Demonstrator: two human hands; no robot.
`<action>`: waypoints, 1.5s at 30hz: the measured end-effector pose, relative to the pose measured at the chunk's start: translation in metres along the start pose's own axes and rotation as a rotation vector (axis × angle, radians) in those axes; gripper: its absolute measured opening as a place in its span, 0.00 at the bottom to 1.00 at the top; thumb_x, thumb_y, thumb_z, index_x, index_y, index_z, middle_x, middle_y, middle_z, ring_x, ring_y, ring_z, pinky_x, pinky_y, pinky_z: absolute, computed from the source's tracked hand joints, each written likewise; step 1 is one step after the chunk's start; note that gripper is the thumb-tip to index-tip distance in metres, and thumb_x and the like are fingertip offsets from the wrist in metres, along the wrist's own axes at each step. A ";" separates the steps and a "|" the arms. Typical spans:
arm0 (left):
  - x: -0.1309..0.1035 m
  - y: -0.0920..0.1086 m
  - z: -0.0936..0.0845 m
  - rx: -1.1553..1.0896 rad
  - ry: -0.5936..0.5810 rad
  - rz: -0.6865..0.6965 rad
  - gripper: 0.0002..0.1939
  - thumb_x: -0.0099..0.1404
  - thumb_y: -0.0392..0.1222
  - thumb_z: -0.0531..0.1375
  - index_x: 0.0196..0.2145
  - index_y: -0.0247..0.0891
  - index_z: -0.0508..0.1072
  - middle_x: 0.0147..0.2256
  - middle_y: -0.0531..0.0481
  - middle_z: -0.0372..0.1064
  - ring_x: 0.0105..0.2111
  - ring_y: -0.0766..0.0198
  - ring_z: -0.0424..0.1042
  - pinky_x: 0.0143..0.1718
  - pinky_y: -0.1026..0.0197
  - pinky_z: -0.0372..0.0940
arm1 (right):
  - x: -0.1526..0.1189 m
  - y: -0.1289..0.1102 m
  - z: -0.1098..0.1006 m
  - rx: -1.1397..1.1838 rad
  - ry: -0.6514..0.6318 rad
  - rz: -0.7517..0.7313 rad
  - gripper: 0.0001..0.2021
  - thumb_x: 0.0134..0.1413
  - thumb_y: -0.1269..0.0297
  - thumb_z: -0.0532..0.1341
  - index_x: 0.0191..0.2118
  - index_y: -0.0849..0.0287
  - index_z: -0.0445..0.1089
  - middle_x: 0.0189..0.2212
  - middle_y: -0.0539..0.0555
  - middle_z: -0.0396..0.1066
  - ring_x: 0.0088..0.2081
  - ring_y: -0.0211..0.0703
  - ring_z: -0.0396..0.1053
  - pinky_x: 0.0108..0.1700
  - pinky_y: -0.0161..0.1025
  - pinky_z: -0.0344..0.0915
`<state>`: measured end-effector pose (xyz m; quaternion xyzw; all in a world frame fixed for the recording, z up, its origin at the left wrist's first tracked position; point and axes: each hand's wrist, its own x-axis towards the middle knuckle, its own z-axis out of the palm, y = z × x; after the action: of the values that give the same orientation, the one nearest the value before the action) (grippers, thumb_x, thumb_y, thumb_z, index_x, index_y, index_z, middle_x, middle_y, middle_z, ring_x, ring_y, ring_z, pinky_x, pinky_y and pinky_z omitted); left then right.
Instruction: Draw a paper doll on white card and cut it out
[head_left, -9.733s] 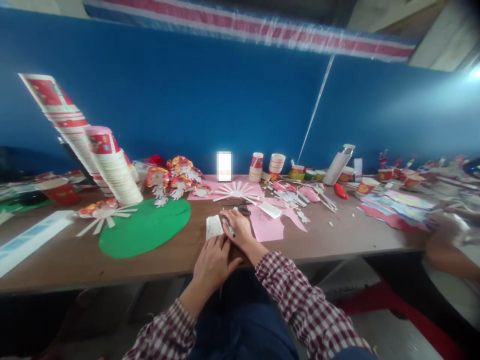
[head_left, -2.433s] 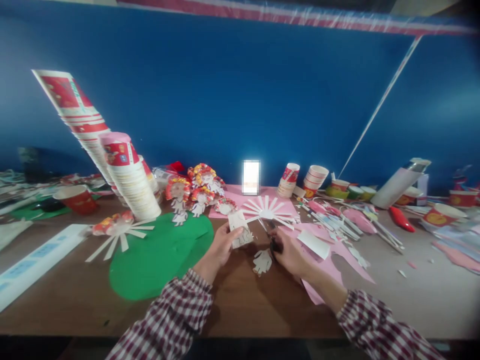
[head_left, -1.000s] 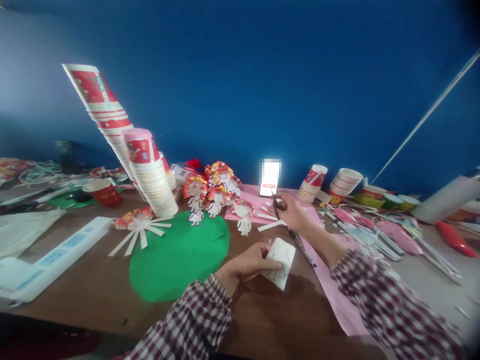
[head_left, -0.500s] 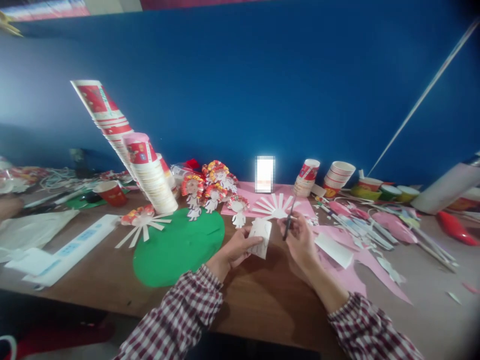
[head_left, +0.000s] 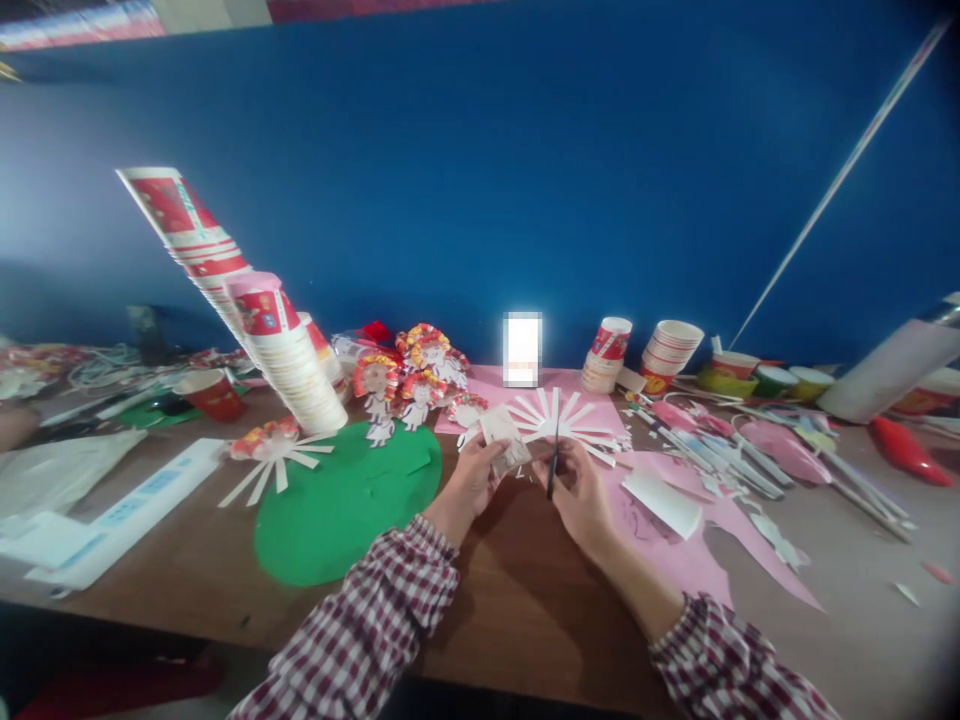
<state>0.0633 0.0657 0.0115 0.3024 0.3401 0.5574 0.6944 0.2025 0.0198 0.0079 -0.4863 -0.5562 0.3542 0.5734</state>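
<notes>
Hands (head_left: 586,500) well inside table edge (head_left: 487,662)

Front-centre tabletop (head_left: 517,620) open; tall cup stacks (head_left: 289,370) block left rear.

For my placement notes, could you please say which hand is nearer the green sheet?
Left: the left hand is just right of the green sheet; the right hand is farther right, holding scissors.

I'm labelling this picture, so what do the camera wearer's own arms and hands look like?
Both arms wear long, wrinkled, maroon-and-white checked fabric sleeves ending near the wrists. The left hand and right hand wear no gloves; finer details are too blurred to tell.
</notes>
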 end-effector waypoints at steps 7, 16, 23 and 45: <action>-0.003 0.001 -0.003 -0.005 0.006 -0.027 0.18 0.45 0.38 0.70 0.35 0.33 0.73 0.27 0.49 0.74 0.24 0.67 0.71 0.26 0.67 0.64 | -0.001 0.010 0.004 0.037 -0.024 0.045 0.19 0.49 0.58 0.65 0.45 0.56 0.61 0.32 0.52 0.70 0.30 0.42 0.68 0.34 0.39 0.67; -0.001 0.000 -0.005 -0.018 0.025 -0.033 0.20 0.44 0.40 0.70 0.36 0.32 0.74 0.30 0.48 0.75 0.26 0.65 0.72 0.29 0.64 0.65 | 0.001 0.013 0.002 0.021 -0.027 0.070 0.23 0.46 0.56 0.67 0.46 0.56 0.63 0.34 0.54 0.71 0.37 0.47 0.71 0.39 0.43 0.68; -0.004 -0.003 -0.003 0.010 0.015 -0.073 0.20 0.42 0.39 0.70 0.35 0.32 0.74 0.28 0.48 0.75 0.26 0.63 0.73 0.31 0.63 0.66 | 0.003 0.009 0.005 0.138 0.053 0.114 0.22 0.42 0.56 0.69 0.42 0.56 0.64 0.28 0.49 0.68 0.30 0.41 0.68 0.32 0.37 0.67; -0.017 0.008 -0.003 0.166 -0.385 -0.182 0.19 0.49 0.41 0.69 0.40 0.35 0.76 0.32 0.45 0.75 0.30 0.62 0.73 0.34 0.62 0.66 | 0.005 0.002 0.003 0.304 0.110 0.217 0.14 0.49 0.55 0.62 0.39 0.52 0.61 0.25 0.47 0.65 0.25 0.39 0.65 0.25 0.35 0.62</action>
<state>0.0540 0.0511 0.0187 0.4275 0.2718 0.3945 0.7667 0.2003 0.0253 0.0072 -0.4696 -0.4085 0.4669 0.6282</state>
